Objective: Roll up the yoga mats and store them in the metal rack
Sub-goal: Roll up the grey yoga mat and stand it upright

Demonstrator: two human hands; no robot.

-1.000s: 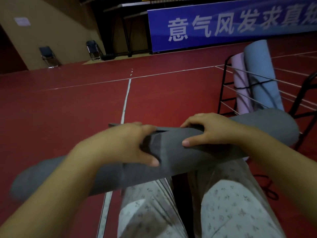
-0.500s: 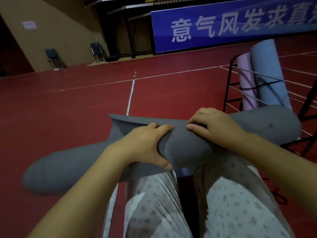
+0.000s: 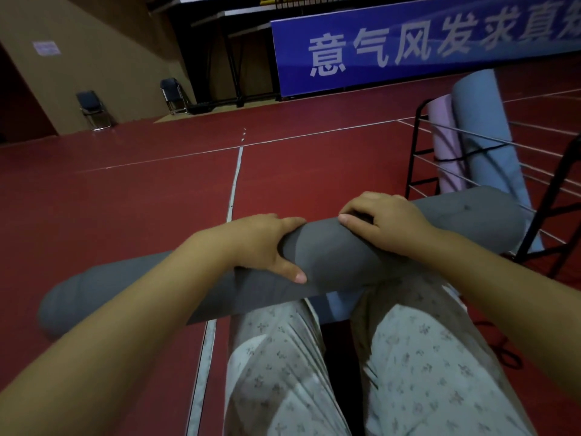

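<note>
Grey rolled mat (image 3: 330,256) lies crosswise over the knees, right end raised toward the rack (image 3: 415,158), left hand (image 3: 261,243) and right hand (image 3: 383,221) both curled round it.

Blue banner (image 3: 424,45), far right, along hall's back edge: large pale Chinese characters in single row, reading 意气风发求真, followed by one more character cut off at right frame edge, unreadable. No smaller print legible on banner.

Small pale paper notice (image 3: 46,47), far left, on tan wall: printing too small and blurred to read.

No other text, brand, number or label legible anywhere in scene.
</note>
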